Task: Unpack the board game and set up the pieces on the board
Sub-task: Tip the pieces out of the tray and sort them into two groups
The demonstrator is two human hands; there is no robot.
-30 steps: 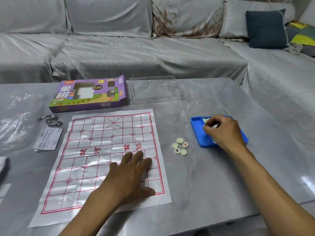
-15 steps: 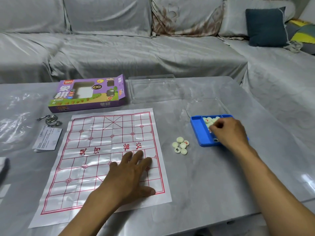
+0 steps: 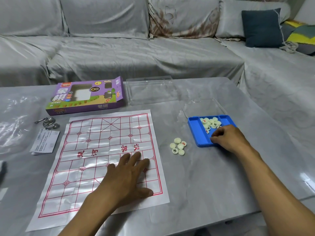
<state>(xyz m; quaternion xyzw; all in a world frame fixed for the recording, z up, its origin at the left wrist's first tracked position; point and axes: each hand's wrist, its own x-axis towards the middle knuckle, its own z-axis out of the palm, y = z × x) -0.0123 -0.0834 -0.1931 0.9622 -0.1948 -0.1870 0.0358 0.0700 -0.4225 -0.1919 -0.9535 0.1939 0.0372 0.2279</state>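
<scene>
From the head view we take the board point(image 3: 109, 160) as our landmark: a thin paper sheet with a red grid, lying flat on the table point(image 3: 204, 193). Our left hand point(image 3: 127, 178) rests on its near right part, fingers straight and spread, pinning the sheet. No pieces stand on the board yet.

Right of the board, a small cluster of pieces point(image 3: 178, 146) sits on the bare table. Further right is the blue tray point(image 3: 198, 133), with more pieces point(image 3: 210, 123) heaped in its middle compartment. Our right hand point(image 3: 226, 138) is at the tray's near right corner, fingers curled; whether they pinch a piece or the tray rim, we cannot tell.

Behind the board lies the purple box point(image 3: 87, 96).

We judge the step to be moving pieces out of the tray. To do it well, we should keep the left palm flat so the light sheet does not slide, and lift pieces without tipping the tray.
</scene>
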